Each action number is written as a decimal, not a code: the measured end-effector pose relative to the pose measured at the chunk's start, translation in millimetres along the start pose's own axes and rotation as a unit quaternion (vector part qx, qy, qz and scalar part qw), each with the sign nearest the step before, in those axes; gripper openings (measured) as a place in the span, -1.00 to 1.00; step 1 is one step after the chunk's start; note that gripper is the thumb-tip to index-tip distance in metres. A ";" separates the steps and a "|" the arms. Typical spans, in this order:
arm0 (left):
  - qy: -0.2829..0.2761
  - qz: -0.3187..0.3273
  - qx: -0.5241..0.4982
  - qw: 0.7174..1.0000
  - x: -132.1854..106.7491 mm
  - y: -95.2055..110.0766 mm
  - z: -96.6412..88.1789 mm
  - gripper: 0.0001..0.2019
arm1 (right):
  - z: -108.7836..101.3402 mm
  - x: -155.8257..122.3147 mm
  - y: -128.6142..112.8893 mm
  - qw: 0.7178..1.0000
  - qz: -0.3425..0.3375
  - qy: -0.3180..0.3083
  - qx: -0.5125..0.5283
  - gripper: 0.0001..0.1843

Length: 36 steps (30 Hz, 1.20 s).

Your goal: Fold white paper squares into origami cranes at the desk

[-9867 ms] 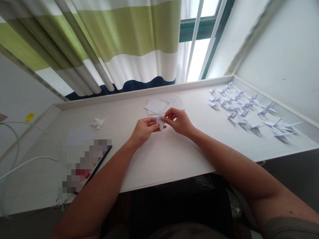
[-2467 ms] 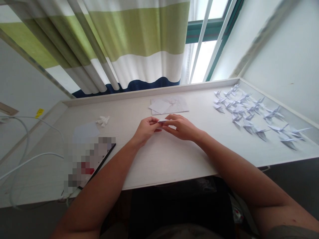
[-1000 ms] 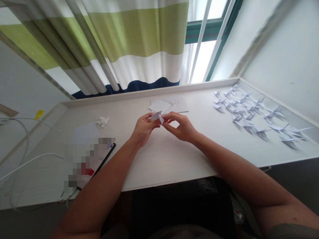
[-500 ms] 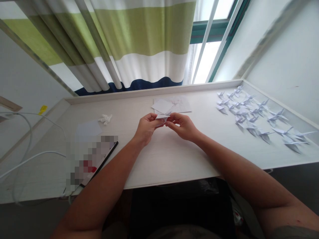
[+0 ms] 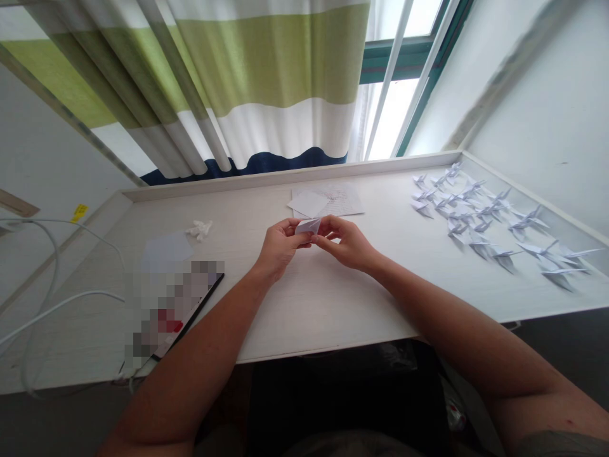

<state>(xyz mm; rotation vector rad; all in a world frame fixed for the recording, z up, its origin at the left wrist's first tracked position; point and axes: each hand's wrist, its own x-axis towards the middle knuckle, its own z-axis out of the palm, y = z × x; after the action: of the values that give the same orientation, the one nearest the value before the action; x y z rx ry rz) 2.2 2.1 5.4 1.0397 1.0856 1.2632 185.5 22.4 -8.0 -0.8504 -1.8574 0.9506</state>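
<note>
Across the white desk, my feed shows rows of paper cranes off to the right — and at centre, the left hand and right hand both pinch, narrowly, a small folded white paper held just above the desktop.

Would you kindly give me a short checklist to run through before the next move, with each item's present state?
Left hand and right hand both grip the folded paper: ok.
Paper cranes sit well apart from the hands: ok.
Paper sheets lie just beyond the hands: ok.
Crumpled white scrap is apart from the folded paper: ok.
Creases on the folded paper look sharp: cannot tell, too small.
</note>
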 end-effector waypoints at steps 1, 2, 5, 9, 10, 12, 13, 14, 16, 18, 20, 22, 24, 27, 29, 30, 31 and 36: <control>-0.004 0.009 0.013 1.000 -0.5 -0.2 0.3 -0.65 | -0.1 0.2 -0.8 1.000 0.004 0.005 -0.010 -0.76; -0.010 0.015 0.025 1.000 -1.1 -0.4 0.6 -0.66 | -0.3 0.5 -1.7 1.000 0.008 0.012 -0.017 -0.77; -0.037 0.006 0.050 0.998 -3.1 -0.8 1.6 -0.71 | -1.1 1.1 -3.5 0.999 0.017 0.038 -0.035 -0.79; -0.057 -0.021 0.051 0.997 -4.4 -1.3 1.9 -0.71 | -2.2 1.8 -3.1 0.997 0.039 0.044 -0.048 -0.84; -0.056 -0.025 0.050 0.997 -4.4 -1.3 1.8 -0.69 | -2.4 1.9 -2.6 0.997 0.048 0.043 -0.044 -0.84; -0.051 -0.032 0.051 0.997 -4.3 -1.1 1.3 -0.66 | -2.7 2.3 -1.7 0.996 0.067 0.049 -0.025 -0.85; -0.051 -0.033 0.053 0.997 -4.4 -0.9 1.1 -0.65 | -2.8 2.6 -1.4 0.996 0.076 0.055 -0.013 -0.86; -0.052 -0.033 0.057 0.996 -4.5 -0.6 1.1 -0.64 | -3.0 2.8 -1.3 0.995 0.084 0.060 -0.002 -0.86; -0.059 -0.017 0.068 0.996 -5.1 0.2 1.4 -0.63 | -3.4 3.2 -1.8 0.993 0.097 0.068 0.015 -0.85; -0.070 0.011 0.077 0.994 -5.9 1.1 2.2 -0.64 | -4.2 3.7 -2.8 0.992 0.101 0.072 0.029 -0.84; -0.089 0.036 0.084 0.992 -6.9 2.2 2.9 -0.67 | -5.6 4.3 -3.9 0.991 0.100 0.077 0.043 -0.82; -0.108 0.053 0.100 0.988 -7.9 3.2 3.0 -0.73 | -7.2 5.1 -4.5 0.990 0.098 0.083 0.056 -0.80; -0.117 0.074 0.133 0.981 -8.7 3.7 2.4 -0.79 | -8.9 6.1 -4.5 0.989 0.097 0.091 0.070 -0.79; -0.109 0.121 0.192 0.968 -8.0 2.9 -0.2 -0.83 | -11.2 7.6 -2.8 0.986 0.102 0.102 0.083 -0.78; -0.096 0.156 0.227 0.957 -5.4 0.8 -3.0 -0.83 | -12.3 8.6 0.1 0.986 0.110 0.100 0.080 -0.79; -0.090 0.171 0.243 0.951 -3.5 -0.8 -4.8 -0.85 | -12.6 9.1 2.2 0.986 0.118 0.094 0.073 -0.80; -0.085 0.181 0.257 0.945 -1.3 -2.8 -6.7 -0.88 | -12.8 9.5 4.7 0.986 0.128 0.082 0.062 -0.81; -0.106 0.155 0.278 0.942 9.1 -15.7 -17.2 -0.96 | -18.3 10.2 17.8 0.990 0.087 0.061 -0.088 -0.91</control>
<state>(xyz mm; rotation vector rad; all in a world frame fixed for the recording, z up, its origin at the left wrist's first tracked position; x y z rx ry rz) -11.7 10.6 -13.7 1.7911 1.1673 1.0686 201.1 44.4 -13.2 -1.1680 -1.8014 0.8275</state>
